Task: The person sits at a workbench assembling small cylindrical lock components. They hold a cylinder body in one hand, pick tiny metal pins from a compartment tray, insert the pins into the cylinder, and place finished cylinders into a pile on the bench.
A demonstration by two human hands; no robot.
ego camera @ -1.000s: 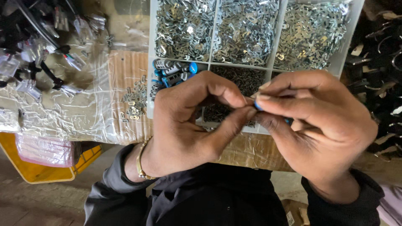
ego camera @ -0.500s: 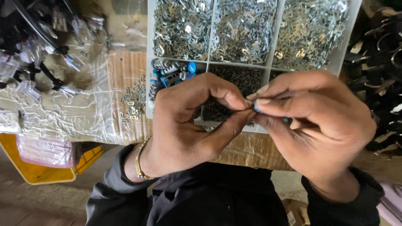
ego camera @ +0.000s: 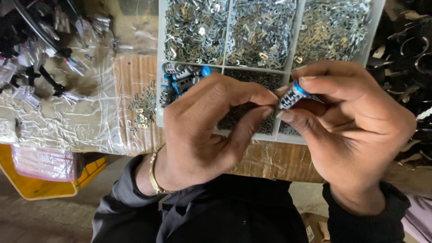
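My right hand (ego camera: 355,130) pinches a small metal cylinder with a blue end (ego camera: 291,94) between thumb and forefinger. My left hand (ego camera: 204,128) meets it from the left, its thumb and forefinger closed right against the cylinder's tip; whatever tiny piece they may hold is hidden. Both hands hover over the near edge of a white divided tray (ego camera: 159,67). Its upper compartments hold several small shiny metal pieces (ego camera: 258,31). More blue-ended cylinders (ego camera: 182,76) lie in its lower left compartment.
A few loose metal pieces (ego camera: 141,108) lie on the cardboard left of the tray. Clear plastic bags with black and white parts (ego camera: 36,67) fill the left. A yellow crate (ego camera: 49,180) stands below the table edge. Dark metal rings (ego camera: 414,49) sit at the right.
The hands have shifted slightly and the blue-ended cylinder now shows more plainly between my right fingers. The view has tilted a little.
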